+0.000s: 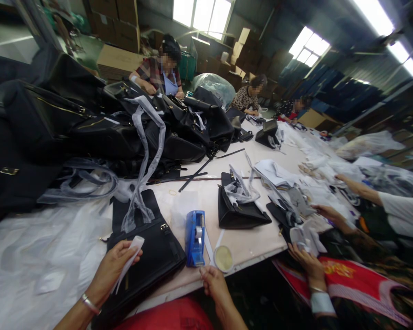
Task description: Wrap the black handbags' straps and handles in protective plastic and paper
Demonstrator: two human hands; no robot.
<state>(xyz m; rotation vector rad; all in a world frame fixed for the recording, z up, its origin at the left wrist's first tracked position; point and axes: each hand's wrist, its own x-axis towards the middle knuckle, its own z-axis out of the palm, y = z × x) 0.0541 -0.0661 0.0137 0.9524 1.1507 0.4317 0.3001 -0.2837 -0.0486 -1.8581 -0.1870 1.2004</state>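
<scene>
My left hand point(119, 261) is closed around a folded white strip point(132, 254), probably paper or thin foam, above a black handbag point(147, 256). The bag lies flat at the table's near edge, with a gold buckle on its front. Its handles point(146, 151), wrapped in whitish film, stand up behind it. My right hand point(213, 282) has thumb and fingers pinched together just in front of a blue tape dispenser point(195, 238). Whatever is between those fingertips is too small to make out. Beside the dispenser is a round roll of tape point(223, 259).
Black bags point(99, 123) are heaped at the back left. White film sheets point(37, 256) cover the left side. Another black bag point(242, 208) sits right of the dispenser. A co-worker's hands point(306, 263) handle wrapped parts at right; other people sit across the table.
</scene>
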